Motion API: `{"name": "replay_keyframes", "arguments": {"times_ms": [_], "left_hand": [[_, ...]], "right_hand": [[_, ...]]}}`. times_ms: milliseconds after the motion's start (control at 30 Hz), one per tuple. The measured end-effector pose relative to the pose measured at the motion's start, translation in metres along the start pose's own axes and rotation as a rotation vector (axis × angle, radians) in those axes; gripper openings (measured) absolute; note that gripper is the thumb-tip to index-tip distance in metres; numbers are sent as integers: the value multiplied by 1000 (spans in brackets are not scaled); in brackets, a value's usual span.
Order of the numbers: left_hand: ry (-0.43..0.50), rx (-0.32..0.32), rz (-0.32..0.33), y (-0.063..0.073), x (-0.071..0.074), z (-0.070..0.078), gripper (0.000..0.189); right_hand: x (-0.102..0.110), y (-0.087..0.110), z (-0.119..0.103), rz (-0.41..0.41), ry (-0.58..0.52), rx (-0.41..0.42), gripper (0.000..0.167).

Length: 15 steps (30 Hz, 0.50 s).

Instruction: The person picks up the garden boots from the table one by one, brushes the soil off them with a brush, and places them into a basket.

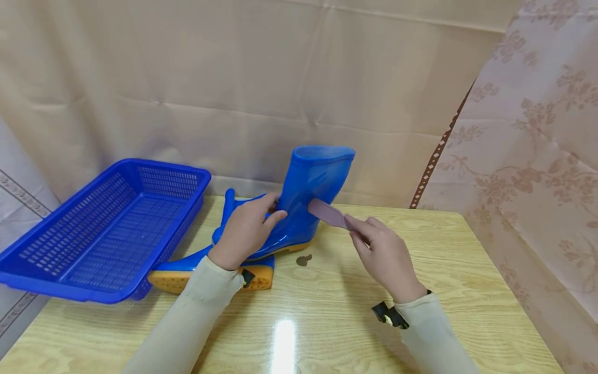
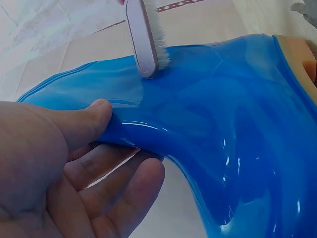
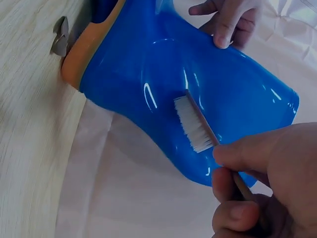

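A glossy blue rain boot [image 1: 314,176] with an orange-yellow sole is held up, its opening at the top. My left hand [image 1: 247,228] grips the front of its shaft, thumb on one side and fingers behind, as the left wrist view shows. My right hand [image 1: 385,257] pinches the handle of a pale pinkish brush [image 1: 328,213]. In the right wrist view its white bristles [image 3: 192,124] lie against the side of the shaft. The second blue boot [image 1: 184,262] lies on its side on the table, below the held one and partly hidden by my left arm.
An empty blue plastic basket [image 1: 175,239] with slotted walls stands at the left. A small brown-grey patch [image 1: 303,260] is on the wooden table [image 1: 448,259], just right of the boots. A beige curtain [image 1: 233,78] hangs behind, with a floral one [image 1: 537,156] at the right.
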<state>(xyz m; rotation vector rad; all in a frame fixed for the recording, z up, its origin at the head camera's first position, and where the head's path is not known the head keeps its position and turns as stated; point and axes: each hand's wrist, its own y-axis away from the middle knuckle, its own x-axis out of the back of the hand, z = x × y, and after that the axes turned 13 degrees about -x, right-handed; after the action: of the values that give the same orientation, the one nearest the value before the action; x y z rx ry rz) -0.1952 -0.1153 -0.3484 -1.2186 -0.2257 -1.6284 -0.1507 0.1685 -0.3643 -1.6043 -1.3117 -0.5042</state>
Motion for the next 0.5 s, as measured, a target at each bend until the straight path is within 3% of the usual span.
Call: {"name": "replay_keyframes", "arguments": {"times_ms": [333, 500], "left_hand": [[13, -5, 5, 0, -1, 3, 42], [21, -9, 9, 0, -2, 3, 44]], "right_hand": [[8, 1, -9, 54, -48, -12, 19], [8, 3, -11, 41, -50, 34, 18]]}}
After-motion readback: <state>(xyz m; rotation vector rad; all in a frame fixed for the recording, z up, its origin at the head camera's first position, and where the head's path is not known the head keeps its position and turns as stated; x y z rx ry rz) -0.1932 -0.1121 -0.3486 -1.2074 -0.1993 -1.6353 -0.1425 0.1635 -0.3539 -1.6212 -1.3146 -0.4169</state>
